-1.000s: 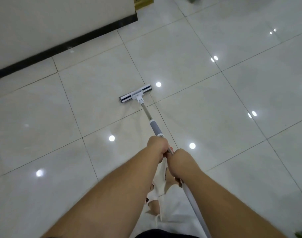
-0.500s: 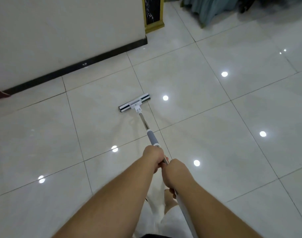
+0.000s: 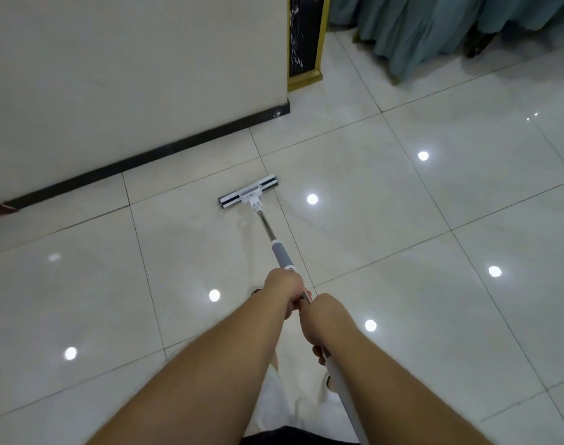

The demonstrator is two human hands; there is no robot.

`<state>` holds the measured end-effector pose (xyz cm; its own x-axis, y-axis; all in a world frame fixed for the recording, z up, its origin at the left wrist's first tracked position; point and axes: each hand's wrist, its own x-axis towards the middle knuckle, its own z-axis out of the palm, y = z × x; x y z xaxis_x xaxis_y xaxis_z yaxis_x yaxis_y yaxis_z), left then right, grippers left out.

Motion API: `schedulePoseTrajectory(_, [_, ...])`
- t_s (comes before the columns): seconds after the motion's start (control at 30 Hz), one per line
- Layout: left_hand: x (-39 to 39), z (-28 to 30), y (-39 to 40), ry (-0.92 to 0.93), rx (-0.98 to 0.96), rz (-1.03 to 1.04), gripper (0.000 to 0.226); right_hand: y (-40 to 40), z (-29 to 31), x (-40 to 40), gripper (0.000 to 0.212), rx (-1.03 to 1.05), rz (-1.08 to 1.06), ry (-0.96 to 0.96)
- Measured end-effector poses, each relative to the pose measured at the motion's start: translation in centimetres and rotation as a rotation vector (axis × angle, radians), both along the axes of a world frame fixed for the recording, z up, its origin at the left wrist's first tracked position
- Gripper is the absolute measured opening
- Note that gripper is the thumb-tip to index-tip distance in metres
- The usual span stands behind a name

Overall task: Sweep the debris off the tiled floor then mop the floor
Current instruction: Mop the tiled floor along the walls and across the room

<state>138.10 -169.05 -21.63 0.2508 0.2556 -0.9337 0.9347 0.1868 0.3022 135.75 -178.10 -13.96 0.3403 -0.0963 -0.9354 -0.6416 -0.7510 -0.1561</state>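
View has tilted up since the earlier frame; more wall and teal curtains show. Mop head flat on tiled floor, near the black skirting (grout line just beside it). Left hand and right hand touching, both clamped on mop handle.

1. I take this for an indoor hall or lobby: large glossy tiled floor mirroring ceiling spotlights.
2. Cream wall with dark skirting, gold-framed panel, teal drapery.
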Motion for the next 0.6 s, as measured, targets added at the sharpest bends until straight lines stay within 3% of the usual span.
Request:
schedulePoseTrajectory(0.1, [4.2,0.0,4.5,-0.021,0.027,-0.028,0.011,4.5,-0.1,4.2,0.027,-0.017,-0.016,-0.005])
schedulePoseTrajectory(0.3, [11.3,-0.3,11.7,0.114,-0.078,0.048,0.017,11.6,-0.2,11.1,0.028,0.0,0.059,-0.041])
schedulePoseTrajectory(0.47, [14.1,0.3,13.1,0.084,-0.09,0.048,0.022,13.1,1.0,14.5,0.026,-0.051,0.073,-0.009])
schedulePoseTrajectory(0.6, [14.8,1.7,12.4,0.063,-0.086,0.053,0.023,12.3,2.0,15.3,0.037,-0.065,0.131,-0.004])
